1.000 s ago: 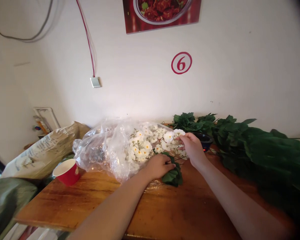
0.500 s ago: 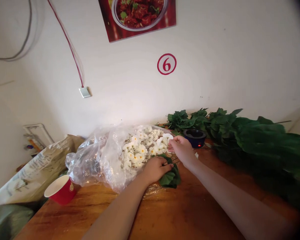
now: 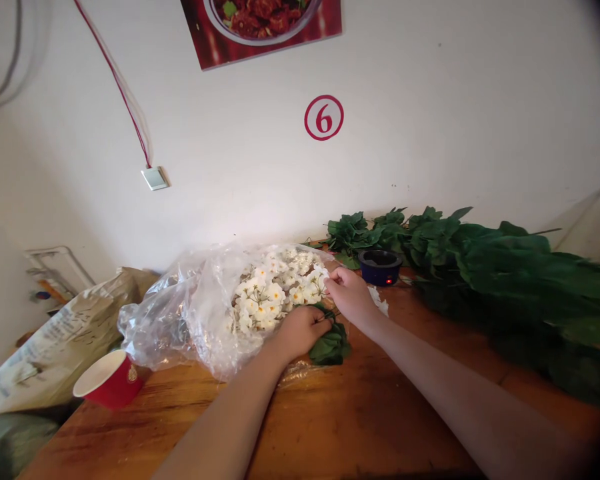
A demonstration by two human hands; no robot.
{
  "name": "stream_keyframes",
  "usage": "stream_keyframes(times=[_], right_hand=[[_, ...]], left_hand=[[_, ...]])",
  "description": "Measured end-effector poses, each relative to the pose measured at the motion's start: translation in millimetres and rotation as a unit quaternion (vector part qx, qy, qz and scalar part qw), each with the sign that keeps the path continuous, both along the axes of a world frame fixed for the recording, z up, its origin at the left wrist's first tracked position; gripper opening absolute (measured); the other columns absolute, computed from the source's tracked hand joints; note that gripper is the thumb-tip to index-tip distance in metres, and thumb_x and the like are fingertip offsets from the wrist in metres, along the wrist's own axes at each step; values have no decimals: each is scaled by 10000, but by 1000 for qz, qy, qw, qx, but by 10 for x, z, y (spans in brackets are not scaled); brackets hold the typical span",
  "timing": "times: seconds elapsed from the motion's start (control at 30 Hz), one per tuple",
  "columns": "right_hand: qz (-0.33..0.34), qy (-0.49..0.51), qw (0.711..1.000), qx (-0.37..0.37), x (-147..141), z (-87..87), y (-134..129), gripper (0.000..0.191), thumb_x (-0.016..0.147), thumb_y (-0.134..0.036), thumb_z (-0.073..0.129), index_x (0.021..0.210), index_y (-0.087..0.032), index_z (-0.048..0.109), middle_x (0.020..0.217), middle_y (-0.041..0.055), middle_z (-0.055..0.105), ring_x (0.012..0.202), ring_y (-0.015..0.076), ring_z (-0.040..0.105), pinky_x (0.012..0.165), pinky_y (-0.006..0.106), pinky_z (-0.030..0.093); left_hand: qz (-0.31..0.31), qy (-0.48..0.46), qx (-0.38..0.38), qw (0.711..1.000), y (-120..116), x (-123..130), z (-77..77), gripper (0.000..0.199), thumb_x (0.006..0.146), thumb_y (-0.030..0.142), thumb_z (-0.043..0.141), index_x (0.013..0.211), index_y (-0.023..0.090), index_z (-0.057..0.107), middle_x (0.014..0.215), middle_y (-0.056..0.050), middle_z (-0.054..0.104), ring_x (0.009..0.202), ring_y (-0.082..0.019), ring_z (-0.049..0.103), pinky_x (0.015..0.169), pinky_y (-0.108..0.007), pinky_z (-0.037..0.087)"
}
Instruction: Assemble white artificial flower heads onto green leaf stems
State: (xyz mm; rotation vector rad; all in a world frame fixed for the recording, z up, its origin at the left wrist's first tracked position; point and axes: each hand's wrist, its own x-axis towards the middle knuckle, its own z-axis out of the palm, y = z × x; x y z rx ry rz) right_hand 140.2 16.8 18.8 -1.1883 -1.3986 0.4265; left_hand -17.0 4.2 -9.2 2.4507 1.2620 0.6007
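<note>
My left hand point(image 3: 300, 331) is closed on a bunch of green leaves point(image 3: 330, 347), low over the table in front of the white flowers. The leaves look like artificial ones and hang out to the right of the fingers. Just above and to the right, my right hand point(image 3: 351, 295) is pinched, its fingertips at the right edge of the white flowers point(image 3: 263, 293). What lies between those fingertips is too small to make out. The flowers have yellow centres and lie in the mouth of a clear plastic bag point(image 3: 205, 327). Thin stems show between my hands.
A dark blue round pot point(image 3: 380, 272) with a red light stands behind my right hand. A long pile of green leaves point(image 3: 510, 267) covers the table's right side. A red paper cup point(image 3: 117, 387) stands at the left edge of the wooden table point(image 3: 360, 420), beside a sack point(image 3: 65, 340).
The whole view has shifted slightly. My right hand stays pinched by the flowers, and a white piece shows more behind its wrist. My left hand keeps hold of the leaves.
</note>
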Motion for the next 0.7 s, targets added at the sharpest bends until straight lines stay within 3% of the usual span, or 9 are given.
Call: stream_keyframes(times=[0.2, 0.47, 0.7], right_hand=[[19, -35, 999, -36, 11, 48, -32, 157, 765, -287, 476, 638, -218, 539, 617, 5, 602, 650, 200, 560, 599, 300, 378], [13, -34, 999, -39, 59, 68, -9, 161, 772, -300, 479, 662, -202, 543, 630, 2, 602, 667, 182, 550, 610, 280, 353], [11, -32, 999, -14, 49, 93, -30, 140, 769, -294, 495, 675, -204, 547, 653, 7, 609, 677, 188, 550, 630, 288, 368]], left_hand=[[-17, -19, 13, 1000, -3, 19, 11, 365, 901, 419, 469, 645, 173, 552, 636, 6, 543, 596, -124, 469, 572, -255, 317], [-38, -62, 145, 987, -4, 73, 38, 208, 834, 302, 618, 682, 161, 616, 867, -54, 561, 871, -186, 519, 779, -296, 401], [-76, -28, 126, 989, -11, 80, 43, 164, 880, 224, 552, 747, 155, 619, 831, -67, 576, 827, -183, 528, 766, -295, 418]])
